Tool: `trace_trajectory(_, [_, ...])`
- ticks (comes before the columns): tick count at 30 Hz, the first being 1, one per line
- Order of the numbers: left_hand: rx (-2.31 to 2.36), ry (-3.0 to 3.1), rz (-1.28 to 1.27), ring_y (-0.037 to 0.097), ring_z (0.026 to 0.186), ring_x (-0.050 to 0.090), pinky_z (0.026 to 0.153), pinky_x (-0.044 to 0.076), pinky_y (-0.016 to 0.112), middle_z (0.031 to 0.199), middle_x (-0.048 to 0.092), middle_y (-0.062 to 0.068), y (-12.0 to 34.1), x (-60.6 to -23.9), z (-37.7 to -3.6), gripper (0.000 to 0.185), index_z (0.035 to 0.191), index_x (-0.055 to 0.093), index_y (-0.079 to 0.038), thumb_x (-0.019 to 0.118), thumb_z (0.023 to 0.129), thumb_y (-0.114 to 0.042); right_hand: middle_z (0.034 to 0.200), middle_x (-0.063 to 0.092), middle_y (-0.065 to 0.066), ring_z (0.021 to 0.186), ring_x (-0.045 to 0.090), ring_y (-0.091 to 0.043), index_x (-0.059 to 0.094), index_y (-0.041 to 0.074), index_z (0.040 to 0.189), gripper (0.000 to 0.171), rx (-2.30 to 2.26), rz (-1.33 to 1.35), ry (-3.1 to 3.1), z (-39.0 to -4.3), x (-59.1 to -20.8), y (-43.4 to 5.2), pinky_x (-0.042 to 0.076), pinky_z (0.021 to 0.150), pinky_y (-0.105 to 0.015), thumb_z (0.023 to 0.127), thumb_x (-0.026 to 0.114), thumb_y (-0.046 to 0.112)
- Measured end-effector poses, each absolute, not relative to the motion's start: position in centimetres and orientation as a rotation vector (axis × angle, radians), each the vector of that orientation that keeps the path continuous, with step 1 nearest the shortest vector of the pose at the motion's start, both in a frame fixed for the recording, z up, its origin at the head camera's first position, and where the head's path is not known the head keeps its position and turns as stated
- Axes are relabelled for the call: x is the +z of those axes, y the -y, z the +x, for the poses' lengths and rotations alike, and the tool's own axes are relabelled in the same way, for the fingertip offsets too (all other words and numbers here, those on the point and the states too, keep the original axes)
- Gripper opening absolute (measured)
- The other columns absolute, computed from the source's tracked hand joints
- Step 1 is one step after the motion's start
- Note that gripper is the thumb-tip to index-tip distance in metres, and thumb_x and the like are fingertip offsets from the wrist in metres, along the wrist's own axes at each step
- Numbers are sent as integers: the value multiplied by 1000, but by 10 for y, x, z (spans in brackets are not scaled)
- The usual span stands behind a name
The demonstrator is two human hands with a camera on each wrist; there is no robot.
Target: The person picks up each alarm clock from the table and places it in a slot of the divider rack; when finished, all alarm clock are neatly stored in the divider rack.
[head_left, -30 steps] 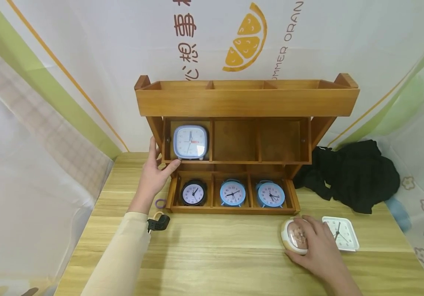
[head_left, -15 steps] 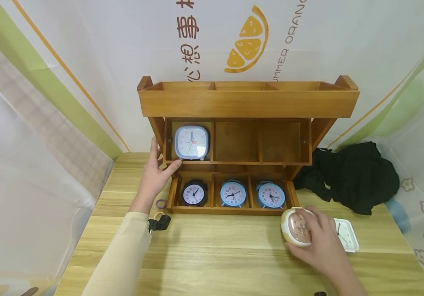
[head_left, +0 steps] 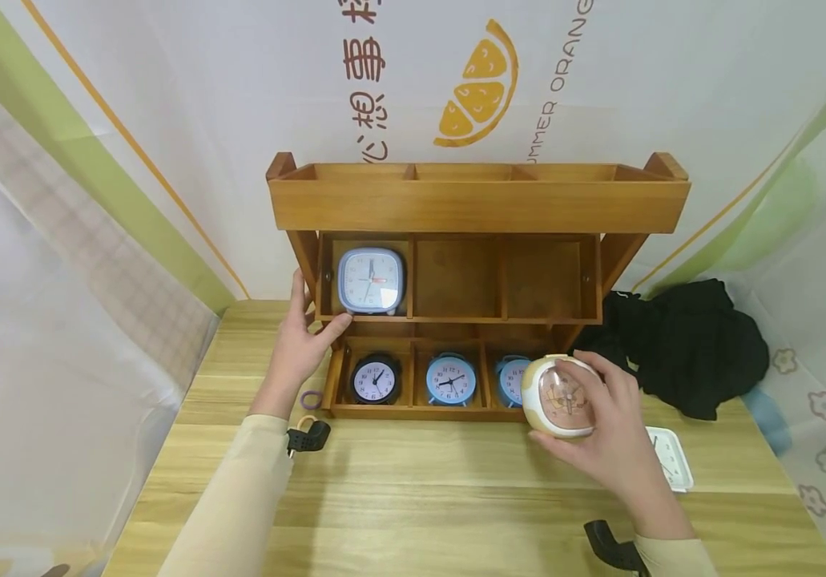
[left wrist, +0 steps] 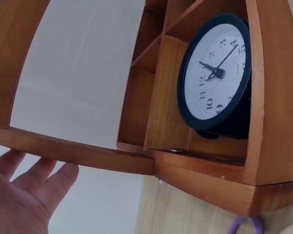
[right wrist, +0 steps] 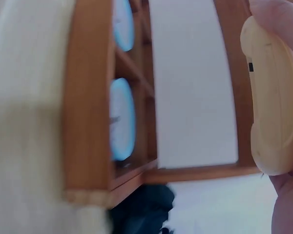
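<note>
My right hand (head_left: 618,437) holds a rounded cream-and-white alarm clock (head_left: 560,398) with a pinkish-brown face, raised in front of the rack's bottom right compartment. In the right wrist view the clock's smooth cream side (right wrist: 273,97) shows close up. At the left side of the tiered wooden rack (head_left: 481,207), my left hand (head_left: 300,344) rests with extended fingers and its thumb near the middle shelf's front corner. Fingertips (left wrist: 63,178) touch the side frame in the left wrist view. A lavender clock (head_left: 371,280) stands in the middle shelf's left compartment.
The bottom tier bears a black clock (head_left: 375,381) and two blue clocks, one at centre (head_left: 451,381), the other (head_left: 509,381) partly hidden. A white square clock (head_left: 670,458) lies at right. Black cloth (head_left: 701,344) heaps beside the rack. A purple ring (head_left: 311,399) lies at left.
My right hand has lifted the cream-and-white clock off the table and carried it up and slightly left toward the rack. The left hand keeps its place at the rack's side.
</note>
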State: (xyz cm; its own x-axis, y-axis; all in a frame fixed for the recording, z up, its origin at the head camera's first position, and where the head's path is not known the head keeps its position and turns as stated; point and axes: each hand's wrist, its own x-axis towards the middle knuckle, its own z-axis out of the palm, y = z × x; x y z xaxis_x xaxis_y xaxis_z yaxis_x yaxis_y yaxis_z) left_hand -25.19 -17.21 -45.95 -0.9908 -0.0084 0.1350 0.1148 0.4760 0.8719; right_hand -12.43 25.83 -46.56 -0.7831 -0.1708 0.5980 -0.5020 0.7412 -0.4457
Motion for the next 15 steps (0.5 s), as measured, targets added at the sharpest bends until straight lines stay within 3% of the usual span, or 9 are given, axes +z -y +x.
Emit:
trace_trajectory(12, [-1561, 2591, -96, 53, 146, 37, 112, 45, 59, 170, 20, 23, 173, -461, -253, 110, 167, -8, -38, 73, 95, -52, 150, 44, -21, 135, 31, -48, 61, 15, 141, 99, 875, 507, 2322, -178, -420, -217, 38, 92, -62, 72, 71, 85])
trace_trajectory(15, [-1559, 2590, -97, 53, 146, 37, 111, 46, 60, 170, 21, 23, 173, -461, -253, 110, 167, -8, -38, 74, 95, -53, 149, 45, -20, 136, 31, -45, 60, 17, 143, 99, 886, 518, 2297, -194, -414, -205, 37, 94, -62, 69, 79, 80])
